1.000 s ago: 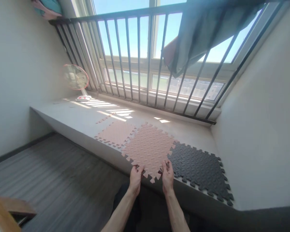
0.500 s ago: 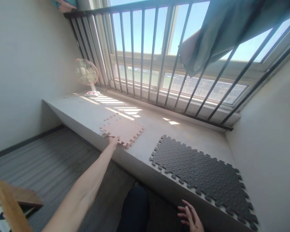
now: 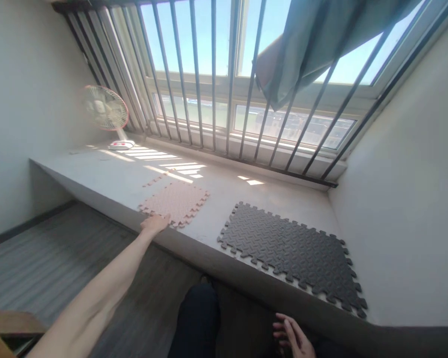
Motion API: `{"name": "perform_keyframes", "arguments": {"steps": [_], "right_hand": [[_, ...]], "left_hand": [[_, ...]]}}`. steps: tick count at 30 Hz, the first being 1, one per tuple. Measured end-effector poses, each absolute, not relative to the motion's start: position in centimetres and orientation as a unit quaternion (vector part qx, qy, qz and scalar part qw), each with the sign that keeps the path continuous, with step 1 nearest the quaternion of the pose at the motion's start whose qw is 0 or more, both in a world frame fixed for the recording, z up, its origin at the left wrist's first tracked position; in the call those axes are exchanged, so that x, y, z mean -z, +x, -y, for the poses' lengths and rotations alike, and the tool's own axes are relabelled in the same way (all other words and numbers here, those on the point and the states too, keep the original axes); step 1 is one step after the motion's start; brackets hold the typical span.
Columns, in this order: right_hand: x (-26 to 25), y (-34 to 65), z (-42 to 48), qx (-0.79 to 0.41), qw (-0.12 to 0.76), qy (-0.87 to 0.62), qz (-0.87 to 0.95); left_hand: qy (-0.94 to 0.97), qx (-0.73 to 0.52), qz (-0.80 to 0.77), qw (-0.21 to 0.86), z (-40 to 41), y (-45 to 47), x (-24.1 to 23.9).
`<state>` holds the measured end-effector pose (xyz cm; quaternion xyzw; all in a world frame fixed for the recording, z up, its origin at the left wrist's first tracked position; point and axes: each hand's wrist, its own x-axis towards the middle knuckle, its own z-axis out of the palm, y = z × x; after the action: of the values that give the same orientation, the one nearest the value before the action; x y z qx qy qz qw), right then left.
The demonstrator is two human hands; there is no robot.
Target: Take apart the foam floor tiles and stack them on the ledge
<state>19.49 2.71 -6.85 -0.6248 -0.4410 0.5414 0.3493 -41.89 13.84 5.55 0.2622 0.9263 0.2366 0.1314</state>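
My left hand [image 3: 154, 224] reaches out to the near edge of a pink foam puzzle mat [image 3: 176, 201] lying on the pale window ledge [image 3: 108, 174]; the fingers rest on its front edge, and I cannot tell if they grip it. A dark grey foam puzzle mat [image 3: 291, 251], made of joined tiles, lies flat to the right on the same ledge. My right hand [image 3: 293, 337] hangs low below the ledge front, fingers loosely apart, holding nothing.
A small pink desk fan [image 3: 106, 112] stands at the ledge's far left. Black window bars [image 3: 212, 84] run along the back, with a grey-green cloth [image 3: 313, 44] hung over them. A wall closes the right side. Dark wood floor [image 3: 59, 263] lies below left.
The pink tile both hands held over the ledge is gone from view. My left hand has stretched to the pink mat on the left; my right hand has dropped below the ledge.
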Motion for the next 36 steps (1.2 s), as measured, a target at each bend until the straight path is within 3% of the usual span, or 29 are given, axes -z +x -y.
{"name": "perform_keyframes", "arguments": {"steps": [2,4,7,14,19,24,36], "right_hand": [[5.0,20.2,-4.1,-0.509,0.357,-0.613,0.487],[3.0,20.8,-6.5,-0.445,0.381,-0.606,0.538],[1.0,21.0,-11.3,-0.315,0.393,-0.584,0.636],[1.0,20.7,-22.1,-0.148,0.283,-0.564,0.761],[2.1,21.0,-26.3,-0.117,0.167,-0.586,0.784],[3.3,22.0,-26.7,-0.097,0.136,-0.568,0.806],[0.2,20.3,-31.5,-0.047,0.045,-0.546,0.835]], "left_hand": [[0.337,-0.135,-0.928,0.086,-14.5,-40.7,-5.0],[0.431,-0.109,-0.892,0.078,-16.3,-38.5,-4.2],[0.523,-0.153,-0.828,0.133,-20.2,-33.0,-3.1],[0.470,-0.280,-0.779,0.306,-28.2,-20.4,-1.4],[0.446,-0.296,-0.791,0.297,-31.7,-17.4,0.0],[0.402,-0.304,-0.807,0.310,-33.4,-16.7,0.1],[0.373,-0.316,-0.808,0.330,-32.4,-16.2,-6.6]]}}
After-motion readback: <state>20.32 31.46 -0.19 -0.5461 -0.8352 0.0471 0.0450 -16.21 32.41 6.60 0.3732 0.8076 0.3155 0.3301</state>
